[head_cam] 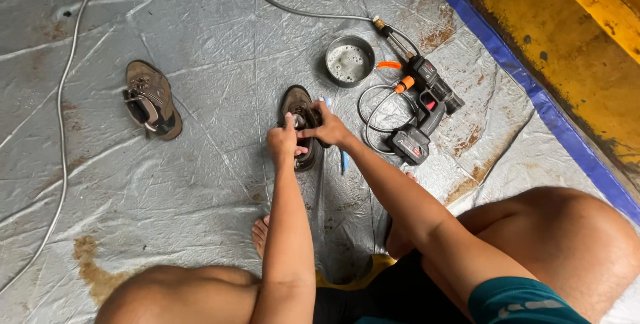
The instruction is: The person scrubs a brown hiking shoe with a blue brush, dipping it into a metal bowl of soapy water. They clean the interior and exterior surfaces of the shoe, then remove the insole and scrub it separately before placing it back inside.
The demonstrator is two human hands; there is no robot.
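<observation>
Brown leather shoe (298, 124) is lying on the grey tarpaulin (220, 51), just in front of the seated person. Both hands are closing on its opening: left hand (283, 143) gripping the upper, right hand (325, 129) pinching something small inside. Cleaning appears barely begun; the second shoe (151, 99) is lying apart, while the soapy bowl (349, 61), blue brush (344, 157) and cordless sprayer (421, 114) are sitting unused.
</observation>
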